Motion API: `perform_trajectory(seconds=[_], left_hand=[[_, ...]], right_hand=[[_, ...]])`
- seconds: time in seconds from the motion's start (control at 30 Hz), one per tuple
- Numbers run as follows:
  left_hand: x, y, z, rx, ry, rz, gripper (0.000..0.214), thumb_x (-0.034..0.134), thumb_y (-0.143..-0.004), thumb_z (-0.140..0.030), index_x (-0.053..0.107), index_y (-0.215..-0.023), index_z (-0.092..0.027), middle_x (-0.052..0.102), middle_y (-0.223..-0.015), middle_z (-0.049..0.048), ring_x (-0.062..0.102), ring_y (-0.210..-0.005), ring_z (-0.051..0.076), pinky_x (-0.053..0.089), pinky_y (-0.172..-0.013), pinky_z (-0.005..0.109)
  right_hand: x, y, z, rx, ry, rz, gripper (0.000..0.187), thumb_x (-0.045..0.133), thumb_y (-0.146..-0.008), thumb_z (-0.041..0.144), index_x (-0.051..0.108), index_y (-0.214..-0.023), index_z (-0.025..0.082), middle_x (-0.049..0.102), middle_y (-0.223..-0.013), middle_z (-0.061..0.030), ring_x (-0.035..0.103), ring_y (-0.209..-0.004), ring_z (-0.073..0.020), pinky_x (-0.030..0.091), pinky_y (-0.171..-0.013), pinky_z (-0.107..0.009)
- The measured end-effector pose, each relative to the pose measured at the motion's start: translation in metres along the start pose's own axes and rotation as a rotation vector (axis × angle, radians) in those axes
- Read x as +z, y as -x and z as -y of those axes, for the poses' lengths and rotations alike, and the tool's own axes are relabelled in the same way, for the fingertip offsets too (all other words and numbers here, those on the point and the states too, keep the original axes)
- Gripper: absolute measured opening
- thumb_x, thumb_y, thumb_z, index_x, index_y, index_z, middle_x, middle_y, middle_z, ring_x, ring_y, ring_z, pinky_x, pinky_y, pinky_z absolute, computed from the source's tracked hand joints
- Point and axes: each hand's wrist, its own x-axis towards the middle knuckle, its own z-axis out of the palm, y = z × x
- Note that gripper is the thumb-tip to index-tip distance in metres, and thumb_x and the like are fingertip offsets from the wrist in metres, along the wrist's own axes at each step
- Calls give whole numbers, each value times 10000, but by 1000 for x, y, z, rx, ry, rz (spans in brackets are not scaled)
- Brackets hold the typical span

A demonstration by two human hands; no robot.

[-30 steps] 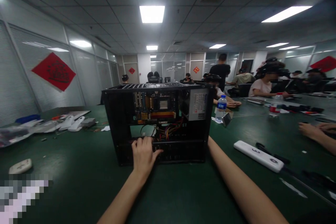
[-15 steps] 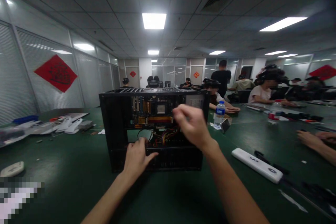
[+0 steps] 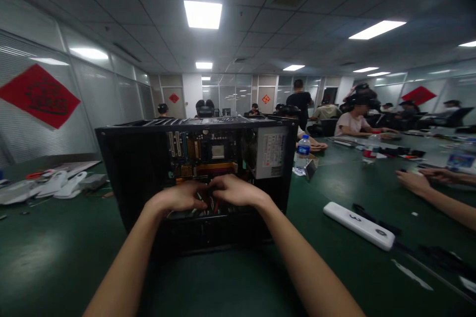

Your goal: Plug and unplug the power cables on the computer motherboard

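An open black computer case stands on the green table in front of me, its motherboard and silver power supply showing. Both my hands are inside its lower opening. My left hand and my right hand meet over a bundle of red, yellow and black cables. Their fingers are curled into the wires; what they grip is hidden behind the knuckles.
A white power strip lies to the right of the case. A water bottle stands behind it. Another person's hands rest on the table at right. White parts lie at far left. People sit in the background.
My right hand came down from in front of the case into its lower opening. My left hand moved from the case's lower edge to the cables. The view drew closer.
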Motion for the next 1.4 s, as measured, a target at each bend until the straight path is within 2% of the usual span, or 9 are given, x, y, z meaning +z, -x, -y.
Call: perform_trajectory(seconds=[0.13,0.27,0.37,0.53,0.8,0.93,1.1,1.3,1.4], left_hand=[[2,-5,7,71,65,3,321,628,-735,-298,736,-1023,-206,755,-963,28,679,-897,243,494,-770,276],[-1,-3,15,89,266,41,282,693,-716,-284,764,-981,-221,766,-967,17,690,-924,238,507,-818,277],[-4,-1,19,59,455,-29,350,741,-695,-264,766,-1042,-215,772,-1009,37,699,-950,235,523,-853,291],[-5,-1,20,2,652,-151,417,798,-646,-202,755,-1059,-162,775,-996,84,719,-912,237,563,-877,359],[-1,-3,12,-21,867,-265,455,853,-616,-159,727,-1051,-117,775,-922,92,733,-873,225,585,-919,403],[4,-7,14,-49,949,-326,350,835,-659,-147,732,-991,-104,764,-895,93,727,-877,218,583,-926,402],[13,-17,13,-58,1120,-413,240,788,-664,-69,739,-897,-106,752,-898,61,706,-877,171,547,-979,384],[17,-23,9,-14,1199,-492,312,762,-649,-30,750,-943,-133,751,-883,32,690,-821,127,542,-963,363],[16,-24,10,-1,1229,-515,245,761,-654,-52,752,-885,-133,754,-865,35,696,-816,137,541,-959,369]], right_hand=[[-4,-1,-8,31,-151,-31,314,577,-853,127,665,-1154,114,727,-924,-63,661,-821,-155,484,-706,-239],[0,-3,-17,30,-384,28,294,570,-863,130,637,-1150,124,714,-906,-45,637,-730,-117,491,-653,-220],[1,-1,-20,21,-504,0,292,587,-858,154,630,-1146,129,706,-855,-29,624,-678,-103,505,-634,-214],[-1,2,-18,-19,-560,-65,310,645,-821,184,655,-1127,134,714,-837,-29,639,-680,-119,518,-609,-218],[0,0,-19,-55,-525,-257,284,643,-840,199,662,-1119,147,724,-948,-43,668,-808,-139,534,-700,-248],[4,-3,-21,-73,-515,-325,286,639,-838,203,654,-1119,159,715,-947,-42,668,-815,-147,546,-711,-266],[11,-8,-29,-68,-507,-441,334,638,-842,219,644,-1173,174,717,-1035,-51,677,-898,-156,552,-823,-314],[15,-7,-29,-172,-251,-532,259,563,-912,245,711,-1118,195,707,-1172,-64,632,-1134,-188,445,-1050,-389],[11,-3,-26,-211,-111,-526,359,449,-940,171,670,-1220,212,681,-1236,-59,596,-1206,-177,411,-1088,-397]])
